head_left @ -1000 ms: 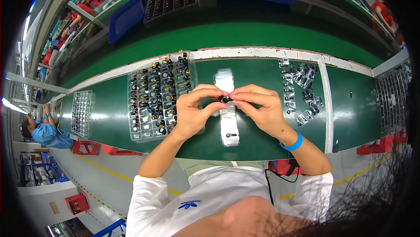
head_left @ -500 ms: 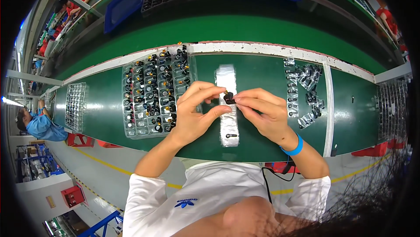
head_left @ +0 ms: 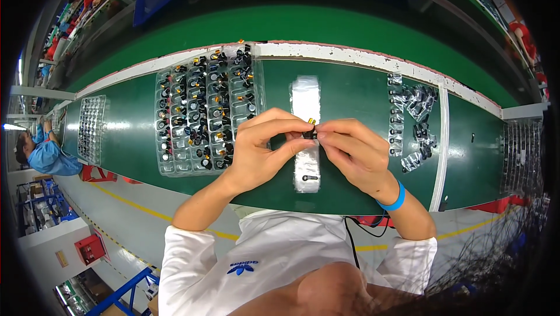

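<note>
Between the fingertips of both hands is a small black part with a yellow-gold tip (head_left: 311, 133). My left hand (head_left: 263, 147) pinches it from the left, thumb against forefinger. From the other side my right hand (head_left: 357, 148), with a blue band at the wrist, closes its thumb and forefinger on it. Beneath the hands lies a stack of clear plastic bags (head_left: 306, 97) on the green table. A small black ring-ended piece (head_left: 310, 178) shows at the stack's near end. The fingers partly hide the held part.
Left of my hands a clear compartment tray (head_left: 182, 164) holds many black and gold parts. Rows of small bagged black pieces (head_left: 419, 103) lie to the right, before a white strip (head_left: 441, 147). A further tray (head_left: 92, 129) and a person in blue (head_left: 52, 155) are far left.
The held black part has turned, so its yellow-gold tip now points up and shows more. Both hands stay pinched on it. The whole view has shifted slightly.
</note>
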{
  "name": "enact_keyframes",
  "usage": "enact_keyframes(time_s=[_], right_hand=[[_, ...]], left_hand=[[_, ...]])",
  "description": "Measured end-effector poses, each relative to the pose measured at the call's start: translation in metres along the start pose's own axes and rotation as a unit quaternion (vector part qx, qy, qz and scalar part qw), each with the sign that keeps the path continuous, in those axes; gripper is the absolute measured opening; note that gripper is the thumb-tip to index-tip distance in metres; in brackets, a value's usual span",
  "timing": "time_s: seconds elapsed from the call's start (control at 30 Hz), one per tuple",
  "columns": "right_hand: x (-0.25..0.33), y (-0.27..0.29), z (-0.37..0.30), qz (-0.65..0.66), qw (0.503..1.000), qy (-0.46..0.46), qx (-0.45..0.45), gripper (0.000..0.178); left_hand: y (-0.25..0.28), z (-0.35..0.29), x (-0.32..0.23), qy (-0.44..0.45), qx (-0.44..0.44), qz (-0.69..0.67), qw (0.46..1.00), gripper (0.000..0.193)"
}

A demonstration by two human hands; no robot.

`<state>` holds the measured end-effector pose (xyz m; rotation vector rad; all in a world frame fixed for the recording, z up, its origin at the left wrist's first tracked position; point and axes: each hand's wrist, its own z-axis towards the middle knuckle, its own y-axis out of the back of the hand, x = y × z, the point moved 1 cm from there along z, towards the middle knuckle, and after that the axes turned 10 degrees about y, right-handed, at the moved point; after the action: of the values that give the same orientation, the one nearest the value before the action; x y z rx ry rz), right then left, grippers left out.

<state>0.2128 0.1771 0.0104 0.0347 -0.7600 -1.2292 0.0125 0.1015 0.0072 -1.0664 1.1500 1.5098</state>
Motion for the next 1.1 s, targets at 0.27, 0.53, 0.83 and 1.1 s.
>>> enact_keyframes(time_s=[0.27,0.53,0.83,1.1], right_hand=[[0.005,0.001,0.002,0.103,0.983,-0.15,-0.017,0.02],[0.005,0.002,-0.001,0.031,0.995,-0.091,0.016,0.017],[0.015,-0.014,0.0,-0.03,0.998,-0.058,-0.024,0.015],[0.009,-0.009,-0.005,0.065,0.994,-0.085,0.004,0.018]], left_hand=[[0.002,-0.001,-0.005,-0.052,0.0,0.062,0.997,0.028],[-0.001,0.003,-0.004,-0.063,0.002,0.071,0.995,0.025],[-0.003,-0.006,-0.011,-0.065,-0.044,0.122,0.989,0.026],[0.047,-0.027,-0.023,-0.094,-0.132,0.186,0.969,0.026]])
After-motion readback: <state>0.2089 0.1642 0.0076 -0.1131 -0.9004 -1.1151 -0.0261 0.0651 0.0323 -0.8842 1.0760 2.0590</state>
